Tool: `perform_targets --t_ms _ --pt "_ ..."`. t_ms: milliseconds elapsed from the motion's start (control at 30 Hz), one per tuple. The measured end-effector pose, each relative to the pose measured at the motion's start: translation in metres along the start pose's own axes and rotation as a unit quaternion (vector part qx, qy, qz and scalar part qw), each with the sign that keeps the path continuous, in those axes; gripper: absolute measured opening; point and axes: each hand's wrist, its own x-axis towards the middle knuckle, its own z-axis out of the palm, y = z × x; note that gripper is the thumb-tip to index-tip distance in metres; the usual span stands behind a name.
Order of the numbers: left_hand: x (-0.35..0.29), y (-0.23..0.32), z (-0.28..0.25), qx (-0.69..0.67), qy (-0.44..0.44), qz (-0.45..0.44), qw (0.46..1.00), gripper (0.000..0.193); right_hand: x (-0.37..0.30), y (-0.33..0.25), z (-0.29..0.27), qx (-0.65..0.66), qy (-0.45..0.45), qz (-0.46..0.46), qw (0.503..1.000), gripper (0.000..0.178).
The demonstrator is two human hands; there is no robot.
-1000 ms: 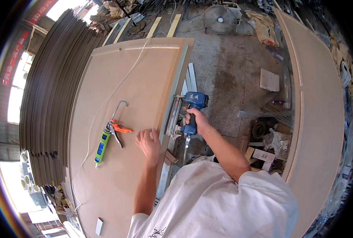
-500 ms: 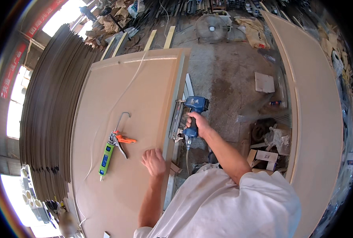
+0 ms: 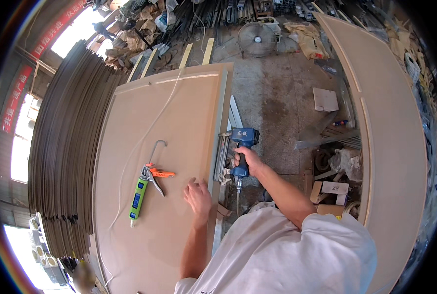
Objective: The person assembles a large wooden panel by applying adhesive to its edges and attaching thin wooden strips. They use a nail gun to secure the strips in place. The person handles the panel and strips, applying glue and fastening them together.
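A blue air nailer (image 3: 245, 138) is upright at the long right edge of a large beige panel (image 3: 179, 132), its metal magazine (image 3: 222, 159) toward that edge; whether it touches cannot be told. The right hand (image 3: 249, 160) is wrapped around its dark grip, and a pale hose (image 3: 238, 200) leads down from its base. The left hand (image 3: 198, 197) is palm down over the panel near the same edge, fingers slightly bent and loosely parted. Left of it, a caulking gun (image 3: 139, 198) with a green tube and orange handle lies on the panel, and a thin white cord (image 3: 139, 142) curves along the surface beyond. Dark sheets (image 3: 64, 152) stand stacked at the far left. A second beige panel (image 3: 395, 122) fills the right side, and a round fan (image 3: 257, 40) stands on the concrete floor (image 3: 277, 81) ahead.
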Motion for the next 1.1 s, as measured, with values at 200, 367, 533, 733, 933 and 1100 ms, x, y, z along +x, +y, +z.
perform_targets --t_ms 200,367,533,733,933,1100 --pt "0.001 0.001 0.002 -0.014 -0.003 0.004 1.0 0.048 -0.013 0.021 -0.006 -0.011 0.002 -0.005 1.0 0.014" --pt "0.005 -0.008 0.007 -0.031 0.005 0.018 0.999 0.047 -0.026 0.037 -0.006 -0.03 0.013 0.001 0.999 0.014" --pt "0.003 -0.022 0.007 -0.056 -0.001 0.013 0.998 0.041 -0.035 0.061 -0.012 -0.042 0.011 -0.01 0.999 0.012" --pt "-0.038 -0.025 -0.009 0.037 0.064 0.1 0.992 0.035 -0.058 0.085 -0.011 -0.033 0.023 -0.01 0.999 0.01" --pt "-0.099 -0.081 -0.031 0.036 0.007 -0.013 0.999 0.037 -0.074 0.103 -0.013 -0.025 0.005 -0.017 1.0 0.012" --pt "-0.097 -0.091 -0.037 0.101 0.001 0.049 0.994 0.046 -0.092 0.118 -0.003 -0.009 0.012 -0.004 1.0 0.014"
